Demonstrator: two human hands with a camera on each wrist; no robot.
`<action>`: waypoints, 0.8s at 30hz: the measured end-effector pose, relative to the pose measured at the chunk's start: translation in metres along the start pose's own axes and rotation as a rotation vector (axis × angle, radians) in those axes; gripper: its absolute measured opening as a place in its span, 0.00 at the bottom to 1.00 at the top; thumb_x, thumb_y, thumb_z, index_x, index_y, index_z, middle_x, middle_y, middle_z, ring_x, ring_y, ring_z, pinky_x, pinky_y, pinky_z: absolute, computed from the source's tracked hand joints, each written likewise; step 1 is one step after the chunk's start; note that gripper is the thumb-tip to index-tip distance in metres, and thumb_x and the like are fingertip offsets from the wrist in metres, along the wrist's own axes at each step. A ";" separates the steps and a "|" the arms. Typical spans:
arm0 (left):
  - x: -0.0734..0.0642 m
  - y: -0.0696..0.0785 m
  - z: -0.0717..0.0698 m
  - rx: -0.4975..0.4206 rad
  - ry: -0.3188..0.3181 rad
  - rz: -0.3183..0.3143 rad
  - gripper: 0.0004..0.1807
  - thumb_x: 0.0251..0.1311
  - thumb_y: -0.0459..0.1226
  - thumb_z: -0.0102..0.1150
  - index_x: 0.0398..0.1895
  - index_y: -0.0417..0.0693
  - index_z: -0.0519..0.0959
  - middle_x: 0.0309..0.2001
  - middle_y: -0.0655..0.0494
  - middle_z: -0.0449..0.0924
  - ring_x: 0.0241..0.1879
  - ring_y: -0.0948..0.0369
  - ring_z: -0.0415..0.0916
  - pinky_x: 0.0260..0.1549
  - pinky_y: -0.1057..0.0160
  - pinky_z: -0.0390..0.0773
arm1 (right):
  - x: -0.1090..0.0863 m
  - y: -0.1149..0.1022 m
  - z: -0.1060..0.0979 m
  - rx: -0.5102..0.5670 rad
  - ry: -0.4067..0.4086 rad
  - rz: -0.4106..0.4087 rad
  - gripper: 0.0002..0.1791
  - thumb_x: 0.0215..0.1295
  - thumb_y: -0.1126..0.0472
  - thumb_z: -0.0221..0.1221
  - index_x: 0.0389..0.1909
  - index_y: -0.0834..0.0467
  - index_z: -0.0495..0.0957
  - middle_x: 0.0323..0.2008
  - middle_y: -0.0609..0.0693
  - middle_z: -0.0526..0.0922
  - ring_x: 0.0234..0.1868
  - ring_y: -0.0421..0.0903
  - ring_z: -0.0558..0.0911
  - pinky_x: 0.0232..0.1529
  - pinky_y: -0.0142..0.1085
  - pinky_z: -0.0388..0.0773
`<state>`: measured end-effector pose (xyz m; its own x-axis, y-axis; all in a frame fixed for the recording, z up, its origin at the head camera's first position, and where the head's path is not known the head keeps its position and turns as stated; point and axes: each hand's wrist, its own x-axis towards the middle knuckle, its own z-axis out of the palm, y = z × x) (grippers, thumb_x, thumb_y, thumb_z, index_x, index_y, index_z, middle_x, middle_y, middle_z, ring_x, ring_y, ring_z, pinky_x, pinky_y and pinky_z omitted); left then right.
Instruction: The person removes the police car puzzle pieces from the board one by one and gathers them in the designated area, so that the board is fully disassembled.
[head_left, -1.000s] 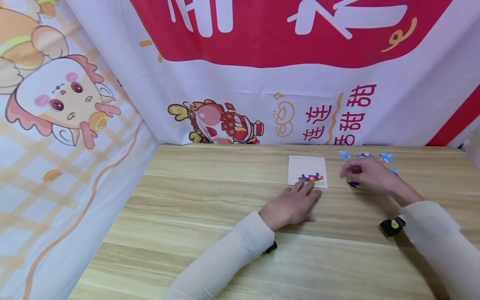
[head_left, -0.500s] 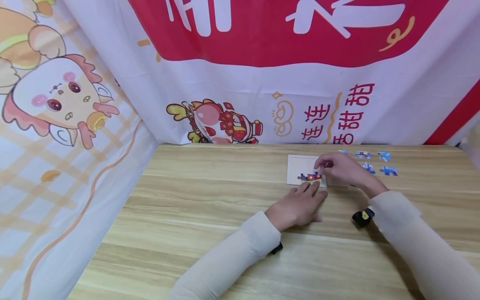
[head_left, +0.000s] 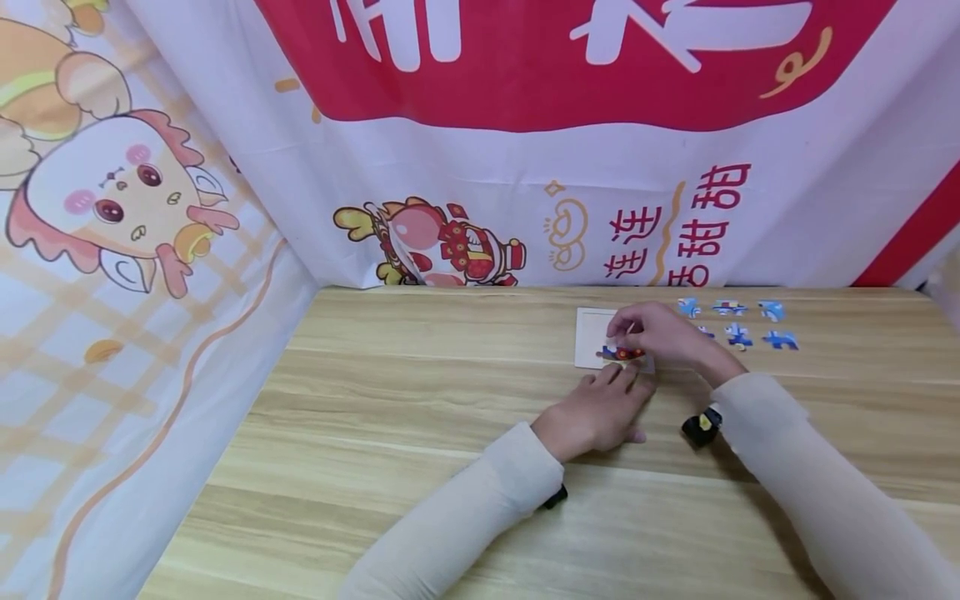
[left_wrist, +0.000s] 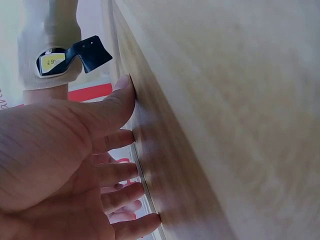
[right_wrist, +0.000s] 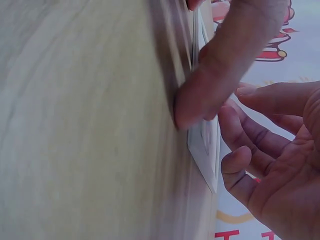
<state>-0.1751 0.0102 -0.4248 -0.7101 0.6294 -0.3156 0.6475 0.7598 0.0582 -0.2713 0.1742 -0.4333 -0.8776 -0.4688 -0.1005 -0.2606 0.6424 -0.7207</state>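
A white puzzle tray (head_left: pixel 587 337) lies near the back of the table, with joined pieces of a red and blue picture (head_left: pixel 628 354) along its near side. My left hand (head_left: pixel 596 408) reaches to the near edge, fingers fairly straight; in the left wrist view its fingertips (left_wrist: pixel 145 225) meet the tray's edge and the thumb touches the wood. My right hand (head_left: pixel 660 332) is over the tray, thumb and fingertips pinching a small puzzle piece, mostly hidden, just above the joined pieces. In the right wrist view the right hand (right_wrist: pixel 285 165) shows curled fingers beside the tray (right_wrist: pixel 201 147).
Several loose blue puzzle pieces (head_left: pixel 738 335) lie in two rows right of the tray, one partly behind the right hand. A printed cloth (head_left: pixel 465 158) hangs behind the table's back edge; another (head_left: pixel 112 275) hangs on the left. Black wrist cameras sit under both cuffs.
My right hand has moved left from the loose pieces to above the tray, then slightly further left over the joined pieces. The left hand has shifted a little right along the tray's near edge.
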 end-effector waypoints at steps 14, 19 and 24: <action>-0.001 -0.001 -0.001 -0.005 -0.023 -0.001 0.40 0.74 0.59 0.51 0.84 0.61 0.54 0.85 0.58 0.47 0.83 0.58 0.47 0.77 0.52 0.65 | 0.006 -0.001 0.006 0.037 -0.024 -0.014 0.09 0.71 0.73 0.57 0.44 0.64 0.85 0.39 0.57 0.87 0.41 0.48 0.82 0.46 0.39 0.77; -0.001 0.000 -0.001 0.006 -0.020 -0.008 0.40 0.74 0.60 0.52 0.84 0.62 0.54 0.85 0.59 0.48 0.83 0.58 0.48 0.76 0.53 0.66 | 0.008 -0.002 0.008 0.034 -0.028 -0.008 0.09 0.72 0.72 0.57 0.44 0.63 0.85 0.40 0.57 0.87 0.42 0.49 0.81 0.46 0.38 0.76; 0.000 0.000 -0.001 0.009 -0.026 -0.011 0.40 0.74 0.60 0.51 0.84 0.62 0.54 0.85 0.59 0.47 0.83 0.59 0.47 0.76 0.53 0.66 | 0.009 -0.004 0.008 0.035 -0.038 0.021 0.09 0.73 0.71 0.56 0.45 0.62 0.85 0.41 0.56 0.86 0.43 0.50 0.81 0.47 0.39 0.75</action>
<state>-0.1752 0.0098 -0.4241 -0.7099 0.6165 -0.3405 0.6422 0.7651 0.0464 -0.2750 0.1622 -0.4370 -0.8667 -0.4782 -0.1418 -0.2272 0.6316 -0.7413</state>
